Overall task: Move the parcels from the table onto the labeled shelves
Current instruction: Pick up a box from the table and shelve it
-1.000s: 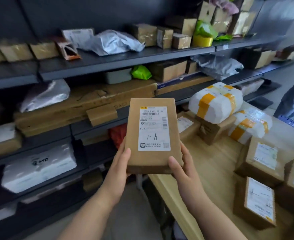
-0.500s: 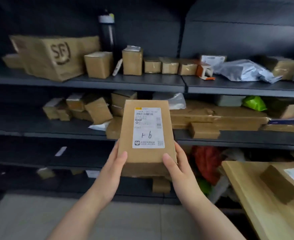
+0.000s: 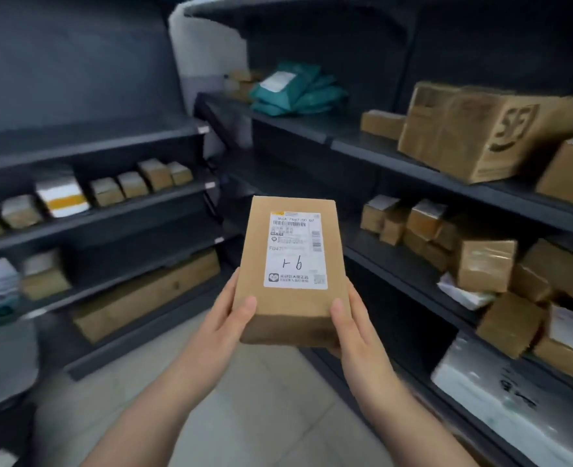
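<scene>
Parcel (image 3: pixel 292 267) in hand, off the table and not yet on any shelf: that is where you stand with this one. You hold it dead centre in front of you, flat face up, white label (image 3: pixel 295 251) toward you with a handwritten mark that reads like "1-6".

Your left hand (image 3: pixel 226 318) and right hand (image 3: pixel 352 328) clasp its near end from either side. Each thumb is laid on the top face, and the fingers wrap out of sight along the sides and underneath.

The left shelving (image 3: pixel 110 210), at 9 to 10 o'clock, already carries rows of small cartons. The right shelving (image 3: pixel 362 139), at 2 to 4 o'clock, holds the SF carton (image 3: pixel 480 129) and a heap of smaller boxes. Teal mailers (image 3: pixel 295 92) lie at 12 o'clock. So much sorting looks done.

Left for you is to match the mark to a shelf tag and set this parcel down. The tags are too blurred to read. The table is out of view, so you cannot tell how many parcels wait there.
</scene>
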